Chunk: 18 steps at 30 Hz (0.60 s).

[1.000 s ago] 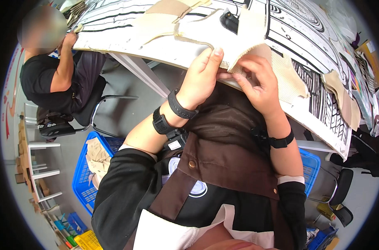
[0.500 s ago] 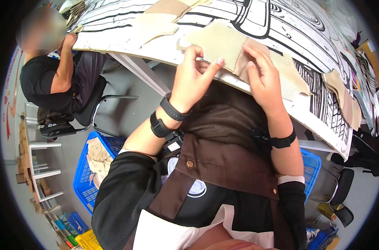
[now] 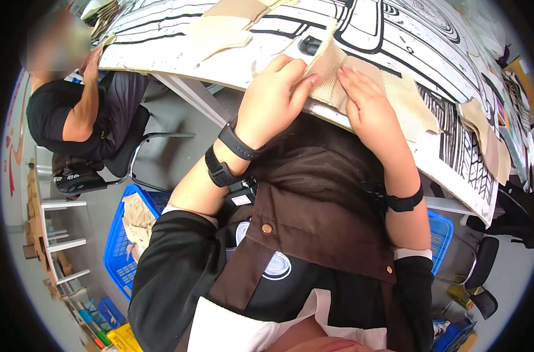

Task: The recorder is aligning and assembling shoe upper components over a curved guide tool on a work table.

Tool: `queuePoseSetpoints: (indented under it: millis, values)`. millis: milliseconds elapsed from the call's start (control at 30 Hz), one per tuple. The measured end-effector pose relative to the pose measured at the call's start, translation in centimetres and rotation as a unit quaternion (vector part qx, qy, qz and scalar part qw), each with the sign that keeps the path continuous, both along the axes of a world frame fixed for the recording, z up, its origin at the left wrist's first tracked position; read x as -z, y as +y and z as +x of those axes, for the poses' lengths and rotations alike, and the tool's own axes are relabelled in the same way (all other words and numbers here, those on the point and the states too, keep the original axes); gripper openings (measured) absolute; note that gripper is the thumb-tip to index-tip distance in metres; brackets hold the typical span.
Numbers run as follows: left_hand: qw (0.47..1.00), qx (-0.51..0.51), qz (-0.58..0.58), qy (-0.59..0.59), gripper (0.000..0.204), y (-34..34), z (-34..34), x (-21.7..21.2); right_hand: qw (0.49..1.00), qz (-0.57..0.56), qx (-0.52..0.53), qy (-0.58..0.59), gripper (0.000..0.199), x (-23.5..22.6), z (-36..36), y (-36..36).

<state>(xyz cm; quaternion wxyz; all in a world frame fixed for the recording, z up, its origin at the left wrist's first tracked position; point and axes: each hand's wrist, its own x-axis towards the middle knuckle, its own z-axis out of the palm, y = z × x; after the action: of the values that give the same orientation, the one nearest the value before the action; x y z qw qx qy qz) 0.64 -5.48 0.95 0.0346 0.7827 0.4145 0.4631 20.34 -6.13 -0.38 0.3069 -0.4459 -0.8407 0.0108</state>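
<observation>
— Mesh fabric piece point(image 3: 337, 76): where is it?
— At the table point(image 3: 231, 70) edge; your left hand point(image 3: 273, 100) pinches its lifted corner, fingers closed on it, your right hand point(image 3: 369, 111) presses it flat, fingers extended.

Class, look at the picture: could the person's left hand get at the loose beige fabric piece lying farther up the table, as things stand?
Probably yes. The left hand is pinching the mesh fabric piece at the table edge, and the loose beige piece lies just beyond it on the black-and-white patterned sheet, with nothing between. It would have to let go first.
</observation>
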Motion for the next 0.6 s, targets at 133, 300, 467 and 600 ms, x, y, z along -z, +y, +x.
queuePoseSetpoints:
  millis: [133,300,467,600]
  values:
    - [0.996,-0.025,-0.084,0.026,0.018,-0.2,0.3,-0.8,0.999,0.017,0.021,-0.032,0.042,0.3,-0.2,-0.1]
    - [0.986,-0.033,-0.158,-0.045,0.017,0.5,-0.6,0.8,0.999,0.019,0.009,-0.042,0.043,0.1,0.0,-0.6]
    - [0.974,0.022,-0.192,-0.121,0.022,0.1,-1.5,1.5,0.995,0.033,-0.058,-0.080,0.043,-0.7,0.0,-1.4]
    - [0.958,0.055,-0.231,-0.162,0.019,-0.3,-2.1,1.8,0.995,0.032,-0.064,-0.071,0.041,-0.9,-0.2,-1.5]
